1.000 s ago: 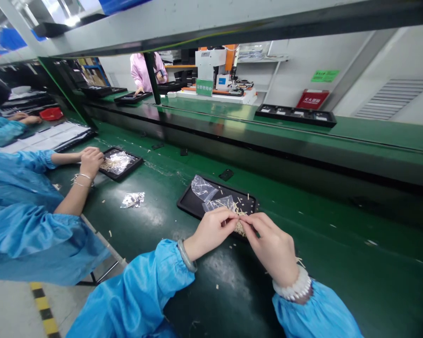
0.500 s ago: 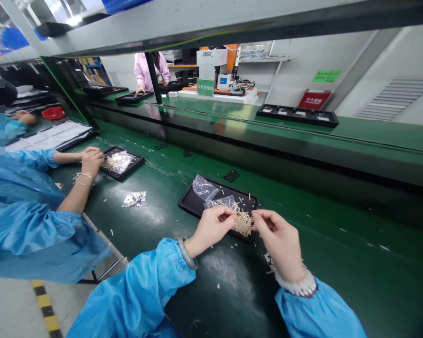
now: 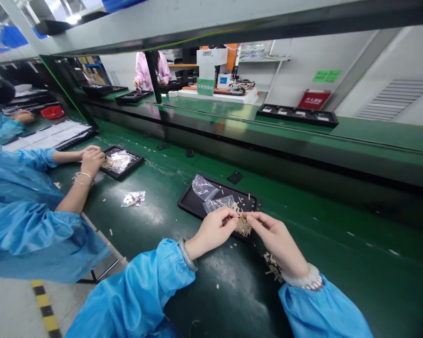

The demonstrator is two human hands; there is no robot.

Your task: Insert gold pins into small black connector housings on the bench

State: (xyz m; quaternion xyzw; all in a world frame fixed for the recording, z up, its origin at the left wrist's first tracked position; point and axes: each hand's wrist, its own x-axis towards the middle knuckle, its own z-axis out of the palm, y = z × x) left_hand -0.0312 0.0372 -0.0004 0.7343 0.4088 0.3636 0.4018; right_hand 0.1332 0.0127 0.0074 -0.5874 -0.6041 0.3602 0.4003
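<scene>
Over the right end of a black tray (image 3: 190, 203), my two hands almost meet fingertip to fingertip. My left hand (image 3: 216, 230) is pinched, and whatever sits between its thumb and finger is too small to make out. Thumb and forefinger of my right hand (image 3: 277, 237) are also closed in a pinch just beside it; what they hold cannot be made out. Beneath the fingers lies a heap of small beige strips (image 3: 244, 227). Two clear plastic bags, one a crumpled bag (image 3: 203, 187), lie in the tray's left and middle part.
More strips (image 3: 273, 266) lie on the green table near my right wrist. Small black parts, one a flat piece (image 3: 235, 177), rest behind the tray. A clear bag (image 3: 134, 199) lies left. A co-worker's hands (image 3: 92, 159) work at another tray (image 3: 136, 163).
My right hand has moved left from the tray's right edge, bringing its fingertips close to my left hand. My left hand has hardly moved. More strips on the table show beside my right wrist.
</scene>
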